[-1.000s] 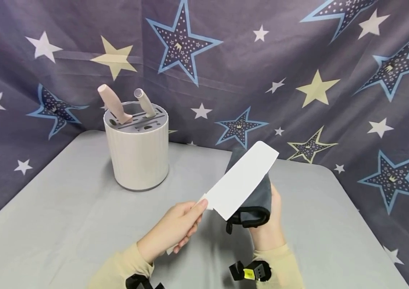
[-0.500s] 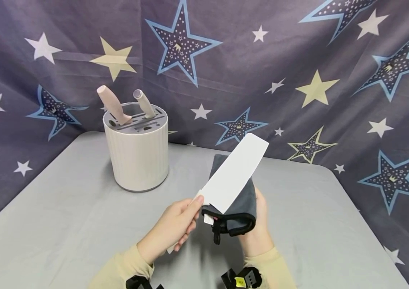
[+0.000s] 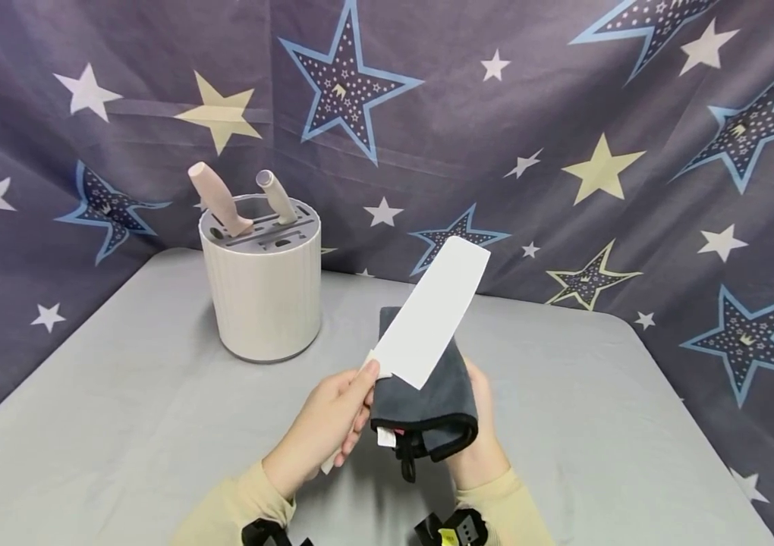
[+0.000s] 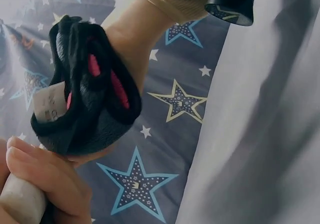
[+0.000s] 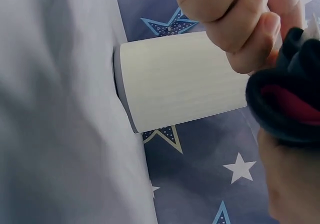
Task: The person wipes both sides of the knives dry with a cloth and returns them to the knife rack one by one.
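In the head view my left hand point(image 3: 322, 425) grips the pale handle point(image 4: 22, 200) of a cleaver, thumb along its top. The broad white blade point(image 3: 431, 311) slants up and right, clear above the table. My right hand point(image 3: 479, 432) holds a folded dark grey cloth point(image 3: 421, 402) with black edging, a hanging loop and a white tag point(image 4: 50, 103). This cloth lies behind and under the blade, its near end next to my left fingers. Most of my right fingers are hidden behind it. Pink shows inside its folds in both wrist views.
A round cream knife block point(image 3: 264, 303) stands at the back left of the grey-covered table point(image 3: 121, 409). Two handles, a pink one point(image 3: 218, 199) and a cream one point(image 3: 278, 197), stick up from its slotted top. A star-patterned curtain point(image 3: 428, 152) hangs close behind the table.
My right hand and the cloth have moved left and towards me under the blade, nearer the handle. The cleaver's tip has shifted left and up; my left hand keeps its grip.
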Motion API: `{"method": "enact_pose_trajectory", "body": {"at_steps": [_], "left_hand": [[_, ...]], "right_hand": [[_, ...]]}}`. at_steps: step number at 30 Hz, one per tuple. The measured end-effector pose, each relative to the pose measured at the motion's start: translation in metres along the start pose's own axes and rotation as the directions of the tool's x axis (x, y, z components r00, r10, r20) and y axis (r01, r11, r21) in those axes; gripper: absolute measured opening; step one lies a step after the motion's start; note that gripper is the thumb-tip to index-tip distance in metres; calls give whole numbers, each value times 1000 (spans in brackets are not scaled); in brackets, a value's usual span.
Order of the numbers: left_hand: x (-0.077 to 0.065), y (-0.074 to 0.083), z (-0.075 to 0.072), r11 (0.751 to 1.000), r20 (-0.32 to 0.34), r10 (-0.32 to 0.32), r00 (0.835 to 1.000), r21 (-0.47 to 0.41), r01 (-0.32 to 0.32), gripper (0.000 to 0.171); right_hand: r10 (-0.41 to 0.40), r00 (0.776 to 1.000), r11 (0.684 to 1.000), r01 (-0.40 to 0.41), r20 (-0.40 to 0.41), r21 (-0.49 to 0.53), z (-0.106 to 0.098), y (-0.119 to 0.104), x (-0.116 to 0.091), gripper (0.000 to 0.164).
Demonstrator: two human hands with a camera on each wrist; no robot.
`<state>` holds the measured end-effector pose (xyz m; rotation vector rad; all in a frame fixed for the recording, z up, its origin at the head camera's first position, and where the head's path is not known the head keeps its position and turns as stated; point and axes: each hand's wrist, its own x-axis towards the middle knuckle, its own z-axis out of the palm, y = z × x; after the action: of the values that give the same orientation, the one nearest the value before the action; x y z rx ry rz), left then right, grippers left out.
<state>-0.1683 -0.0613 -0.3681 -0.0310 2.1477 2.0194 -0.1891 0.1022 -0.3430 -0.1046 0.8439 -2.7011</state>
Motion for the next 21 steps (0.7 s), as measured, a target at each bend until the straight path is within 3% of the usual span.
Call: {"method": "enact_pose_trajectory", "body": {"at_steps": [5, 8, 12, 17, 21], "left_hand": [[6, -2, -3, 998, -54, -14, 998, -69, 11, 52], [9, 0, -7, 987, -65, -35, 997, -158, 24, 44], [9, 2, -10, 967, -60, -32, 998, -256, 16, 34], [7, 3, -12, 956, -66, -5, 998, -294, -14, 31], [6, 3, -9, 957, -55, 26, 998, -287, -41, 28]], "right_hand": [[11, 996, 993, -21, -88, -115, -3, 2, 1, 34], [33, 996, 990, -44, -87, -131, -5, 2, 3, 34], [79, 995, 995, -84, -68, -61, -8, 0, 6, 31], [119, 991, 993, -120, -59, -18, -13, -1, 7, 29], [127, 983, 991, -131, -130, -24, -18, -2, 8, 27]]}}
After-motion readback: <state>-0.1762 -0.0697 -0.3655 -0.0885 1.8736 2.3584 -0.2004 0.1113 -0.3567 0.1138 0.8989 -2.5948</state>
